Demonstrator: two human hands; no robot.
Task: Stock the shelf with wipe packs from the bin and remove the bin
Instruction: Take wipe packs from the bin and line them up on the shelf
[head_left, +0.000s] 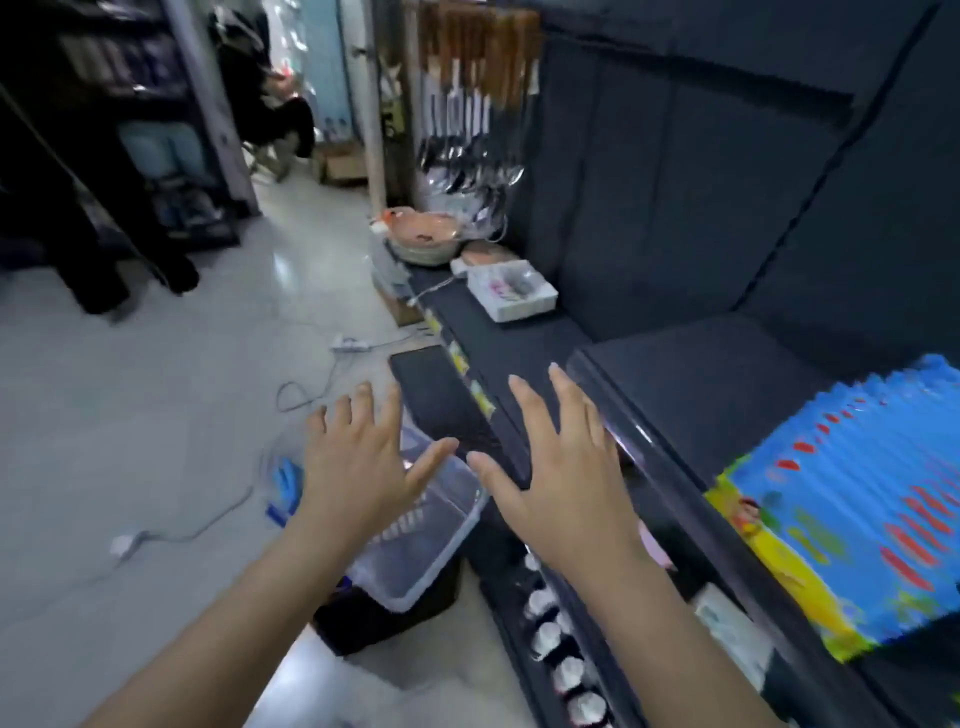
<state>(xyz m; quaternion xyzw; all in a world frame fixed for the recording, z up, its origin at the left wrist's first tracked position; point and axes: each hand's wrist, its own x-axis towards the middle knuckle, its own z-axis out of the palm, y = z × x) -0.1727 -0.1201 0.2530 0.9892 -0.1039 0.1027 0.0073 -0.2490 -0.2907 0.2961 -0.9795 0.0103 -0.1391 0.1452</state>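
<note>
A clear plastic bin (421, 566) sits low on a dark stand (374, 618) beside the shelf (691, 374), where blue wipe packs (857, 499) stand in a row. The bin looks light, rigid and slick, so the rim at both ends seems the best hold. The left hand (358, 457) and right hand (561, 467) hover above it, fingers spread wide, holding nothing.

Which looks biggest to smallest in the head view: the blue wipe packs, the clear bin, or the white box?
1. blue wipe packs, though nearest the camera
2. clear bin, partly hidden
3. white box, farthest away
</note>
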